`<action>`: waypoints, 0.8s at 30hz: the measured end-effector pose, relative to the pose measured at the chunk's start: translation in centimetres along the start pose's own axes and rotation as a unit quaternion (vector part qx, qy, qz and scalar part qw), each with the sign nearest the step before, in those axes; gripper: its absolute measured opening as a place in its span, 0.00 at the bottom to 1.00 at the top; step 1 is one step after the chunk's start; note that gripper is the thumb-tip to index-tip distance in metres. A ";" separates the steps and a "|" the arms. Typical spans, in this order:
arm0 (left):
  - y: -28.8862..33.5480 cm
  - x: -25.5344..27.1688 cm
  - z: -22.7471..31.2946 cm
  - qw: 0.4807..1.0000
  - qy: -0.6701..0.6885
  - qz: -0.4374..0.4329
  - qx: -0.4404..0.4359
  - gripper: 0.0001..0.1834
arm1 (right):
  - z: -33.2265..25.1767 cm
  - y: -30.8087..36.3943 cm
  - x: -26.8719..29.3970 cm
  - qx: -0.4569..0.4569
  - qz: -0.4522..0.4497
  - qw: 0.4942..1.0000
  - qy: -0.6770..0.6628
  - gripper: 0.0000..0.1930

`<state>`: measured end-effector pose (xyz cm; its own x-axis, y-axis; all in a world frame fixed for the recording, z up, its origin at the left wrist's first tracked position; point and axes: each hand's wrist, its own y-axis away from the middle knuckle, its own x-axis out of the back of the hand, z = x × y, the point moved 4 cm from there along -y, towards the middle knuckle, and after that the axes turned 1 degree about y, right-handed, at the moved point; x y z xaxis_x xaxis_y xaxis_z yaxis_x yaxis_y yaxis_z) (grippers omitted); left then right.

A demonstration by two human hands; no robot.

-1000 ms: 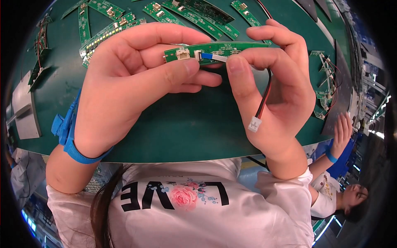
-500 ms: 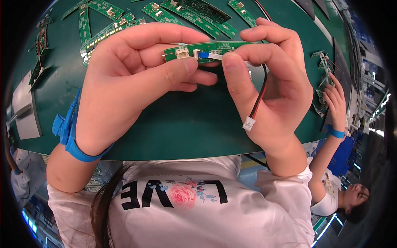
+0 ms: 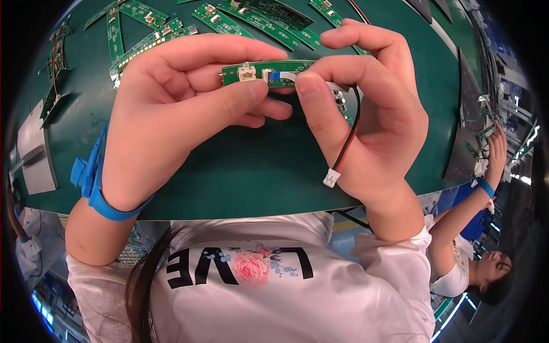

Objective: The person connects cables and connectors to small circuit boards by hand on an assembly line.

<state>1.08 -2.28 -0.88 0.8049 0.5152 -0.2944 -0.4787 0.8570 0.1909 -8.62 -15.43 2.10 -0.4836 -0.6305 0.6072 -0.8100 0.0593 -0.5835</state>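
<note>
Between the thumb and fingers of my left hand (image 3: 166, 108) is a narrow green circuit board (image 3: 230, 76), held nearly level above the table. It carries a larger cream socket (image 3: 247, 72) and, beside it, a small white connector (image 3: 266, 75). My right hand (image 3: 374, 103) pinches a white flat ribbon cable (image 3: 288, 76) between thumb and forefinger. The ribbon's blue end (image 3: 275, 75) meets the small connector; how deep it sits I cannot tell. A red-and-black wire (image 3: 350, 137) hangs across my right palm, ending in a white plug (image 3: 330, 178).
Several green boards (image 3: 214, 20) lie at the back of the green table (image 3: 257, 183). More wired boards (image 3: 54, 86) stand at the left, near a grey metal plate (image 3: 40, 154). At the right, a co-worker's hand (image 3: 496, 151) reaches toward other boards.
Both my hands have shifted slightly left with the board and ribbon. The ribbon's blue end shows shorter at the small connector. The co-worker's hand has moved farther right.
</note>
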 end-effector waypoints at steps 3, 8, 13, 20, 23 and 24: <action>-0.2 0.1 -0.1 0.999 0.024 -0.012 0.022 0.18 | -0.1 -0.1 0.0 0.001 0.003 1.000 -0.018 0.03; -0.3 -0.2 -0.4 0.992 0.111 -0.029 0.051 0.18 | -0.1 -0.2 0.3 0.013 0.003 0.999 -0.029 0.03; -0.1 -0.3 -0.7 0.992 0.117 -0.014 0.043 0.19 | -0.2 -0.1 0.2 -0.011 -0.006 0.999 -0.050 0.04; 0.2 0.3 -0.5 0.997 0.068 -0.007 0.030 0.17 | -0.8 0.0 0.0 -0.104 -0.022 0.994 -0.002 0.06; 0.2 0.3 0.1 0.999 -0.005 0.032 0.027 0.16 | -1.0 -0.2 -0.1 -0.082 -0.010 0.997 -0.002 0.04; 0.2 0.4 0.3 0.998 -0.007 0.050 0.024 0.16 | -0.8 -0.4 0.0 -0.080 -0.009 0.997 -0.002 0.04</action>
<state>1.42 -1.94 -0.64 0.7589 0.5979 -0.2581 -0.5400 0.7993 0.2638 -8.54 -14.82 2.78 -0.4674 -0.6355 0.6146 -0.8610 0.1696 -0.4794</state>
